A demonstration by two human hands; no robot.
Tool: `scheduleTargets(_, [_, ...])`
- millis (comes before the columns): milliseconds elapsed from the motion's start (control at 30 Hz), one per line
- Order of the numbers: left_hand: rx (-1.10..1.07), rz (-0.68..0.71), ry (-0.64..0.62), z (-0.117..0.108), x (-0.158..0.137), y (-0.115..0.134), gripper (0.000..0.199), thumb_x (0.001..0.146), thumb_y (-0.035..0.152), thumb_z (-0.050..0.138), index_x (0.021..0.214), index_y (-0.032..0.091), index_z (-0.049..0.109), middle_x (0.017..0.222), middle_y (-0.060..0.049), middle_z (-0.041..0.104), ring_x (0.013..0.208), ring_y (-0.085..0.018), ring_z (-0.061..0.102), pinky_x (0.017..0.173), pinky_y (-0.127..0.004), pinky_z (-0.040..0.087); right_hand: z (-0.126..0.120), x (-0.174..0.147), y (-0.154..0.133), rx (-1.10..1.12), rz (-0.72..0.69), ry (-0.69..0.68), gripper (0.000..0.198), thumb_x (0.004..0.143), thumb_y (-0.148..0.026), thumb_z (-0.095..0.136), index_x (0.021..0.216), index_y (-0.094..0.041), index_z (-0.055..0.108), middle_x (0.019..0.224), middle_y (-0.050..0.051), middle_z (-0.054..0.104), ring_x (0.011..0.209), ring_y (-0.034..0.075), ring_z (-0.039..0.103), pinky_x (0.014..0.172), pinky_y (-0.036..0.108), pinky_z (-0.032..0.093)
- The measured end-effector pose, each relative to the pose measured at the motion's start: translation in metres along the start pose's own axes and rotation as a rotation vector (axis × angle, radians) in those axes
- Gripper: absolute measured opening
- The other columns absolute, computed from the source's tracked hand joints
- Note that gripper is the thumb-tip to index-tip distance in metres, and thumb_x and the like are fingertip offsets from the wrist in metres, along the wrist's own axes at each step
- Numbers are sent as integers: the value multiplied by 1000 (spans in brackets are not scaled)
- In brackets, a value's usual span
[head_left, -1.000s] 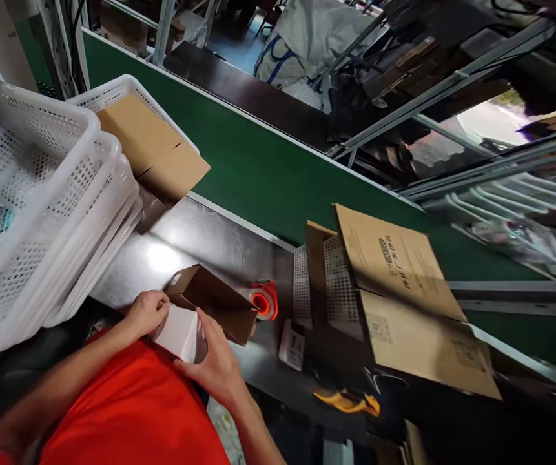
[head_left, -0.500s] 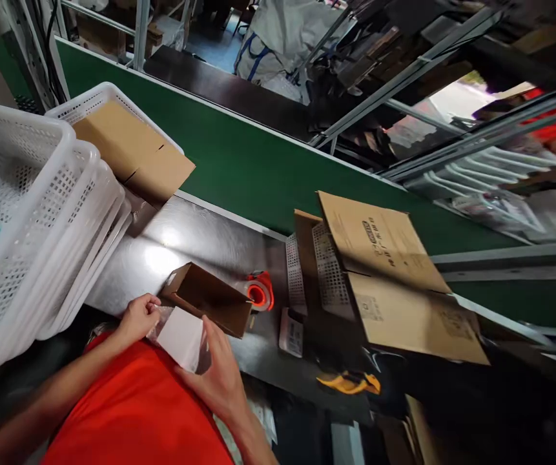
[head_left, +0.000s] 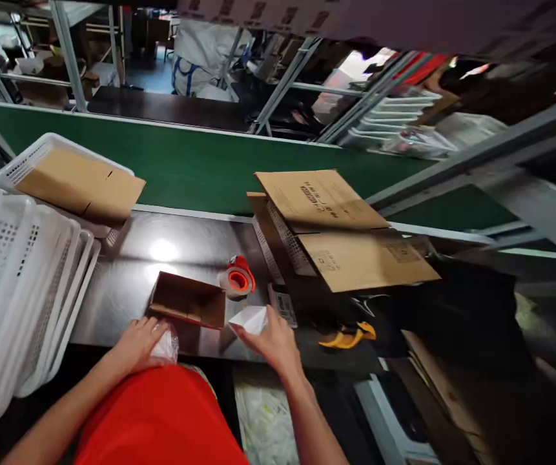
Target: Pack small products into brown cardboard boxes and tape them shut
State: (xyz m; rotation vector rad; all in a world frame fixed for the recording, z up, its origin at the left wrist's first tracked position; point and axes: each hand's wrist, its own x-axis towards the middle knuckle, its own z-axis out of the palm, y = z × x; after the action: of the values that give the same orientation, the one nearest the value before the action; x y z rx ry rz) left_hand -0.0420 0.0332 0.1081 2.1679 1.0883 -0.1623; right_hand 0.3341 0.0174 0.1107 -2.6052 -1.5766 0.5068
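My left hand [head_left: 137, 343] is closed over a bubble-wrapped item [head_left: 166, 345] at the near edge of the bench. What is inside the wrap is hidden. In my right hand [head_left: 276, 342] is a white piece of paper or card [head_left: 251, 318], pinched between thumb and fingers; whether it is a sheet or a small box I cannot tell. Between the hands and slightly farther off stands an open brown cardboard box [head_left: 188, 300], its inside in shadow. A tape roll with a red-orange core [head_left: 239, 279] lies just behind that box, to its right.
Stacked white plastic baskets [head_left: 30, 290] crowd the left. Flattened cardboard [head_left: 81, 181] rests on a basket behind them. To the right, a large opened carton [head_left: 350, 252] leans over a basket, with a yellow-handled tool [head_left: 350, 336] nearer me. A green panel [head_left: 195, 174] closes the back.
My hands have moved apart: the right carried the white piece rightward, while the left stays with the bubble wrap. The camera view has turned and levelled.
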Motion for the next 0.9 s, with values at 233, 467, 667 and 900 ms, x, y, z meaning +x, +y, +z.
scheduleTargets(233, [135,-128,-76,25,22,4,95,83,52,75,166,24,38,167,-22,41,151,-45,39,123,-60,36,61,31,-15,140,-76,6,92,81,-47,74,154,-3,41,148,33,57,138,47,56,112,60,45])
scheduleTargets(467, [-198,-382,208,48,-7,0,94,79,38,72,166,26,37,168,-16,42,156,-40,35,126,-56,36,27,0,-32,537,-284,197,62,90,-46,68,143,-15,60,154,22,56,148,41,47,122,65,39])
scheduleTargets(667, [-1126,-734,791,20,-86,43,94,80,82,65,155,25,53,133,-12,75,128,-37,69,109,-49,58,-16,-58,-62,940,-620,-268,44,100,-47,61,136,-24,70,131,13,75,123,29,71,111,46,57])
scheduleTargets(900, [-960,-516,764,-26,-51,73,99,74,97,55,130,18,75,106,-15,82,113,-40,73,97,-48,63,-16,-73,-109,1156,-622,-544,127,78,-73,78,172,-16,14,172,20,34,158,39,36,128,61,33])
